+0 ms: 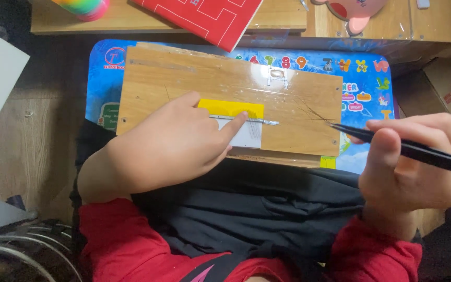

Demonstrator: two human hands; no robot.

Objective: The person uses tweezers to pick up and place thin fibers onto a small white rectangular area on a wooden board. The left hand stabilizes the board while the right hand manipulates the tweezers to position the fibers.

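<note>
Right hand (413,172) clenched around black tweezers (418,151), long axis near horizontal, tip pointing left toward the wooden board (194,83); left hand (173,141) flat, forefinger pressing a thin metal strip (251,121) lying left-right over yellow-and-white paper (230,108), mid-board.

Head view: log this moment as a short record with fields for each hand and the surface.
left hand: pressed flat on the yellow card, forefinger on a thin metal strip
right hand: holds black tweezers, tips over the board, apart from the card
surface: wooden board lying on a blue picture mat
behind: red book on the wooden ledge
</note>
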